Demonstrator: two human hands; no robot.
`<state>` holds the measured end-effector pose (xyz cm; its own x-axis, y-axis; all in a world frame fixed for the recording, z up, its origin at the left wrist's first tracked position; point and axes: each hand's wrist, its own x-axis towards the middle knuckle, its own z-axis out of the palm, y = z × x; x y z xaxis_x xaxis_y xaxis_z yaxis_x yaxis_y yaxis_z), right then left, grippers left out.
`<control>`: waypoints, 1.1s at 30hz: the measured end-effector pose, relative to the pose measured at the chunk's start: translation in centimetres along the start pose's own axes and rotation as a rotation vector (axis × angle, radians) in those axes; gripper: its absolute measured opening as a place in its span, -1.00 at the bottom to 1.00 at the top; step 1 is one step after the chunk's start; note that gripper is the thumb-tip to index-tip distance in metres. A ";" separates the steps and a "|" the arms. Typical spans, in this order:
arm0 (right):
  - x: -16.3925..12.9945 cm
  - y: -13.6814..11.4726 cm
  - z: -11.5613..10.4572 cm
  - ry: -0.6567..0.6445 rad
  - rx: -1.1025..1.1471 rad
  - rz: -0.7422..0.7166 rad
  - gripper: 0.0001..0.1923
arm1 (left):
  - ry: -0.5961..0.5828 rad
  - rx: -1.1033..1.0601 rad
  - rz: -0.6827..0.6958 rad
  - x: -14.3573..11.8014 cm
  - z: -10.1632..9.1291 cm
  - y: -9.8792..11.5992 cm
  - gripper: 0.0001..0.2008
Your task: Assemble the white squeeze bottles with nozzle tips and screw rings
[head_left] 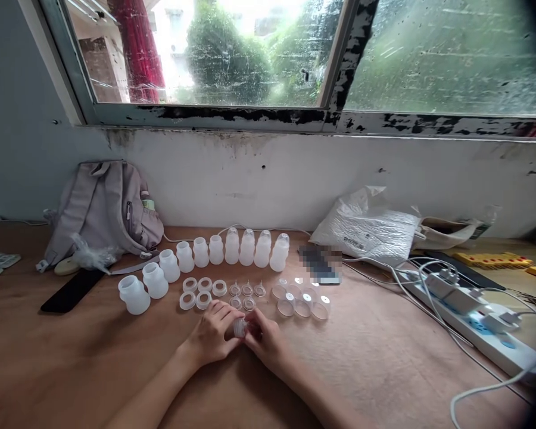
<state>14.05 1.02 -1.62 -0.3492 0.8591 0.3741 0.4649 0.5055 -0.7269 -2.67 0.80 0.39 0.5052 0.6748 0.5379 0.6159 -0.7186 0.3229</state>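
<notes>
- A small clear ribbed piece point(239, 327) is held between both hands, just on the near side of the clear teats point(249, 304) laid out on the table point(384, 369).
- Left hand point(213, 333): fingers curled loosely round the left end, thumb underneath; grip force can't be told.
- Right hand point(262, 335): fingers bunched nearly closed at the other end, though what's pinched is mostly hidden.
- Possible trouble: the piece could be popped loose if it's twisted or pulled unevenly — looks small and slick. The nearest teats could also be knocked by a knuckle, since they're right there.
- Long axis seems to run left to right, roughly level, ribbed part toward the right hand — exact tilt can't be made out.
</notes>
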 end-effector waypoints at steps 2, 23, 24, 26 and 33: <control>0.0 -0.1 0.0 0.002 0.025 0.008 -0.86 | 0.009 -0.001 0.003 0.0 -0.1 0.0 -0.69; -0.4 -1.1 -1.5 -0.061 -0.093 -0.070 -0.78 | -0.102 -0.040 -0.013 0.1 -0.9 -0.4 -0.64; -0.5 -1.1 -1.7 -0.069 -0.109 -0.078 -0.76 | -0.099 -0.026 -0.020 0.0 -1.1 -0.5 -0.63; -0.5 -1.0 -1.9 -0.065 -0.147 -0.063 -0.71 | -0.085 0.011 -0.037 0.0 -1.5 -0.9 -0.63; 0.1 0.6 -2.0 0.155 -0.299 0.129 -0.72 | 0.005 0.191 -0.147 -0.4 -1.8 -2.1 -0.73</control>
<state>15.94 1.54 -0.82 -0.1553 0.9075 0.3902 0.7224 0.3738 -0.5818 -5.22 1.76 0.92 0.3992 0.7683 0.5003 0.7861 -0.5677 0.2446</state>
